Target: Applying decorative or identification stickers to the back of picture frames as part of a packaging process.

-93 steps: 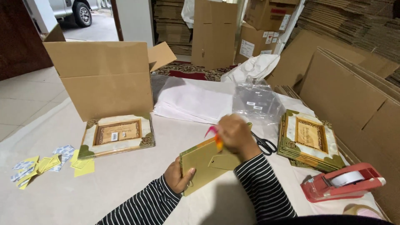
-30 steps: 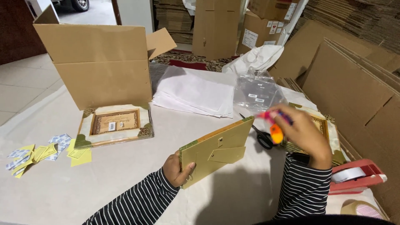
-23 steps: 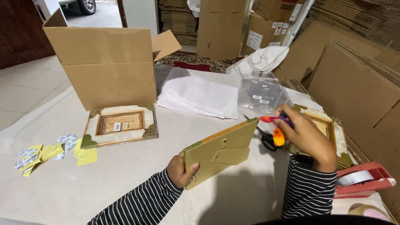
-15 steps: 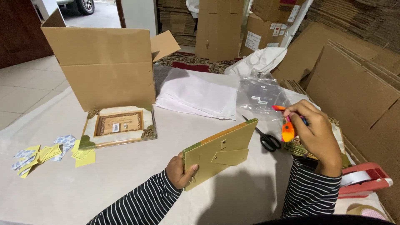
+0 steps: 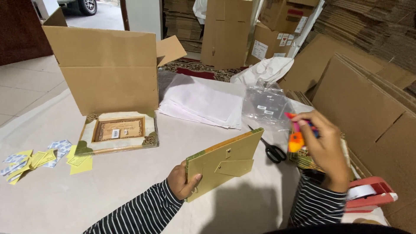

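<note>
Frame (image 5: 223, 162) in my L hand (image 5: 184, 182), gripped at its left edge, back side w/ stand facing me, held above table (image 5: 108, 195). R hand (image 5: 323, 147) clenched on orange/pink tool (image 5: 297, 136), off to the right, not touching frame. One frame (image 5: 117, 132) lies by open box (image 5: 108, 69), stack (image 5: 303, 158) under R hand; I'd say early-mid, most left.

An open cardboard box (image 5: 108, 71) stands on the bench (image 5: 65, 199), a framed picture (image 5: 118, 132) lying flat just before it. Yellow slips (image 5: 39, 159) scatter left; white paper sheets (image 5: 201, 104), black scissors (image 5: 268, 148) and a red tape dispenser (image 5: 368, 194) sit right.
</note>
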